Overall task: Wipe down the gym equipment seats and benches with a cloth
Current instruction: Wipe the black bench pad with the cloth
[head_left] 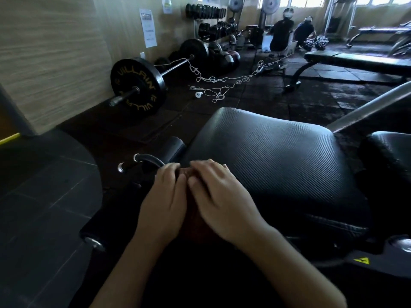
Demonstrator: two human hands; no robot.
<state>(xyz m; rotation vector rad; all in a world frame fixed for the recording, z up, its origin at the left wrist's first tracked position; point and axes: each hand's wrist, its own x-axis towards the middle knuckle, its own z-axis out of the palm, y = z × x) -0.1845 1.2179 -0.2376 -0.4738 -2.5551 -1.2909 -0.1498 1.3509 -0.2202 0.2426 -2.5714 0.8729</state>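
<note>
Seat pad (266, 161), qty 1 in reach: large, black, ribbed vinyl on a steel frame. Heavy and fixed, so not a thing to lift. Judged firm w/ some foam give; ribs likely trap sweat and dust, so wipe along the grain w/ steady pressure. A second padded section (391, 156) shows at its right edge, partly cut off.

Flat bench (360, 61), qty 1, well apart across the floor, upper right. Further benches or seats near the windows, too dim to count.

Barbell (142, 85), qty 1, against the wall at left, 2 plates visible. Dumbbell rack (206, 18) behind it, 2 tiers; dumbbells too small to count.

String (222, 83), qty 1 tangled run, loose on the floor betw. barbell and flat bench.

Persons, qty 2, crouched far back near the windows.

Cloth (193, 221), qty 1: dark reddish-brown, mostly hidden under the hands, at the near-left corner of the seat pad. Judged light, soft, limp; will bunch if pushed by one edge. Best folded into a flat wad and pressed under a spread palm.

Left hand (164, 203), qty 1: fingers bent over the cloth's left side, gripping it.

Right hand (222, 196), qty 1: fingers laid nearly flat on the cloth, pressing, not clamped; motion-blurred.
</note>
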